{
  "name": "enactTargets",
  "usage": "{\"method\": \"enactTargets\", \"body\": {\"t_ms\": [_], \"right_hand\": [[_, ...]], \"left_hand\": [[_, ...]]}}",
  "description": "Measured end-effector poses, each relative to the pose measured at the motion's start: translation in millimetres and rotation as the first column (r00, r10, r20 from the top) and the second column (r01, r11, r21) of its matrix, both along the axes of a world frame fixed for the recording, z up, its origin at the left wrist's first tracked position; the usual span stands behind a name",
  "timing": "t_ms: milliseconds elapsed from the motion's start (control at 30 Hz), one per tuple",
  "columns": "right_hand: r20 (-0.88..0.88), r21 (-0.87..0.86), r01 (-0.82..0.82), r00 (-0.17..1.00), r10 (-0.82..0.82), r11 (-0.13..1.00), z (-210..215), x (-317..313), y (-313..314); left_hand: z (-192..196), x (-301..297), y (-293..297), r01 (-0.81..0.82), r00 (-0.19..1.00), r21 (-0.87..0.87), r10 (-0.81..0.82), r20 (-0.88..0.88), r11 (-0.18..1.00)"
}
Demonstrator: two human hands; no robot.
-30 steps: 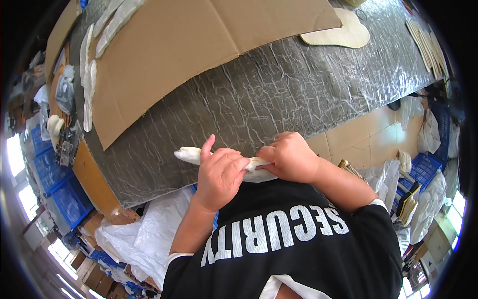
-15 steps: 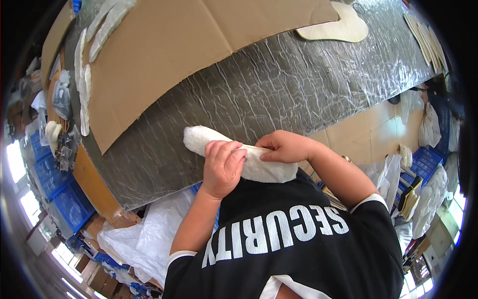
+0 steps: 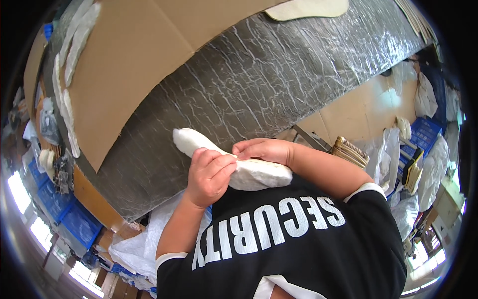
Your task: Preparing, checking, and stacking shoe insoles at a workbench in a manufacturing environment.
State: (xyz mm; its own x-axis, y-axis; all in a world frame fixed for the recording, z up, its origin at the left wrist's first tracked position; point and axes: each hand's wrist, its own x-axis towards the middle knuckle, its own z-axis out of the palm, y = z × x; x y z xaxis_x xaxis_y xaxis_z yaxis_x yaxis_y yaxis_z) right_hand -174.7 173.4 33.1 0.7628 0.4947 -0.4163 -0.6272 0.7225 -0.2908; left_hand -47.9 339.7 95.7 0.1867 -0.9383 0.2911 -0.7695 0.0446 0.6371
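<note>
Close to my body, at the table's near edge, I hold a white fluffy insole (image 3: 261, 175), its fleece side outward and a cream edge along the top. My left hand (image 3: 210, 174) wraps round its middle, fingers closed over the upper edge. Beside it, my right hand (image 3: 261, 151) pinches the same edge with thumb and fingers, near the left fingertips. The insole's rounded far end sticks out past my left hand to the upper left. Its inner face is mostly hidden by my fingers.
A large cardboard sheet (image 3: 144, 55) covers the upper left of the plastic-wrapped table (image 3: 279, 74). A cream sole-shaped piece (image 3: 308, 9) lies at the far edge, with white fluffy strips (image 3: 67, 104) at left. Stacked insoles (image 3: 350, 152) sit below my right forearm's side; blue crates (image 3: 79, 223) stand lower left.
My right hand has slid left along the insole's edge, nearer my left hand. The view has shifted, and a stack of insoles now shows beyond my right forearm.
</note>
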Motion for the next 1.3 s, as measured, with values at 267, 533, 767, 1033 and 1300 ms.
{"method": "enactTargets", "body": {"t_ms": [267,533,767,1033,1300], "right_hand": [[-0.115,0.087,-0.029,0.993,0.039,0.996,5,-4,12],[-0.112,-0.137,-0.077,0.992,0.062,0.988,5,-17,20],[0.051,-0.395,-0.149,0.982,0.184,0.907,5,-8,9],[0.19,-0.928,0.019,0.884,0.427,0.373,15,-1,8],[0.216,-0.764,0.031,0.953,0.211,0.644,18,-21,0]], "left_hand": [[1,3,2,0.08,0.997,0.012,-0.08,-0.007,0.997],[18,7,-7,0.179,0.965,0.246,-0.121,-0.233,0.953],[25,4,-15,0.218,0.976,0.424,-0.185,-0.117,0.879],[18,-7,-2,0.331,0.942,0.349,-0.288,-0.17,0.877],[18,-8,-6,0.129,0.966,0.354,-0.036,-0.257,0.926]]}}
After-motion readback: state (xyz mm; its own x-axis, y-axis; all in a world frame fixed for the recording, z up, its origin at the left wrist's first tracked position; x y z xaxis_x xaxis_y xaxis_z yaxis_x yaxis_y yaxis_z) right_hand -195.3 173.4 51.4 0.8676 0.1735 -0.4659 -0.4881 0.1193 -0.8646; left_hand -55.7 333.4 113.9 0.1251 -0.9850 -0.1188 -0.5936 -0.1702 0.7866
